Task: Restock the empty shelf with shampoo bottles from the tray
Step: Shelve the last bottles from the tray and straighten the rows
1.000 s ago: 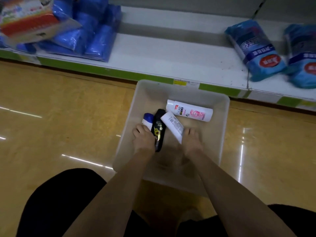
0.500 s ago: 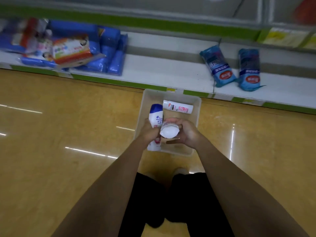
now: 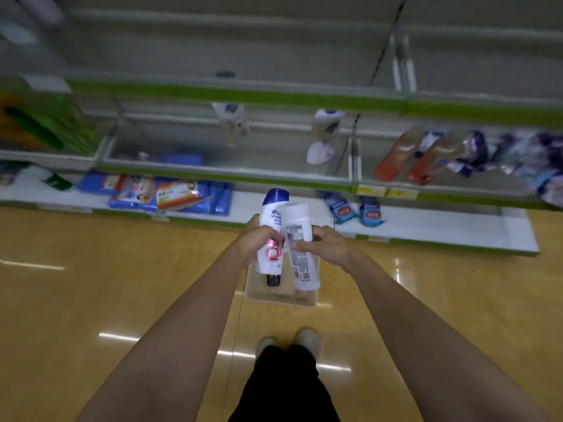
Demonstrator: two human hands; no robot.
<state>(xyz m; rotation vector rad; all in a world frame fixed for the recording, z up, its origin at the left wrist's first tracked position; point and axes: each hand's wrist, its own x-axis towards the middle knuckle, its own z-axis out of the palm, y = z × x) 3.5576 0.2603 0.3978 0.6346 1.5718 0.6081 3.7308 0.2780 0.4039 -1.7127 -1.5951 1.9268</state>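
Note:
My left hand [image 3: 254,239] grips a white shampoo bottle with a blue cap [image 3: 272,226], held upright. My right hand [image 3: 327,243] grips a second white bottle [image 3: 300,239] with a printed back label, pressed beside the first. Both hang above the pale plastic tray [image 3: 281,296] on the floor, where a black bottle's end [image 3: 273,280] shows below the held ones. The rest of the tray's inside is hidden. The middle shelf [image 3: 228,169] ahead is mostly bare, with two white bottles [image 3: 324,135] standing on it.
Blue packs [image 3: 182,194] lie on the bottom shelf at left, and two blue pouches [image 3: 355,208] at right. Orange-red bottles [image 3: 411,156] and crinkled packets [image 3: 502,153] fill the middle shelf's right side. Green goods [image 3: 39,126] sit far left. My shoes [image 3: 289,342] stand on yellow flooring.
I have stood up, so the view rose and upper shelves came into sight. Both hands lifted their bottles higher over the tray; the right-hand bottle turned from cap-on to lengthwise.

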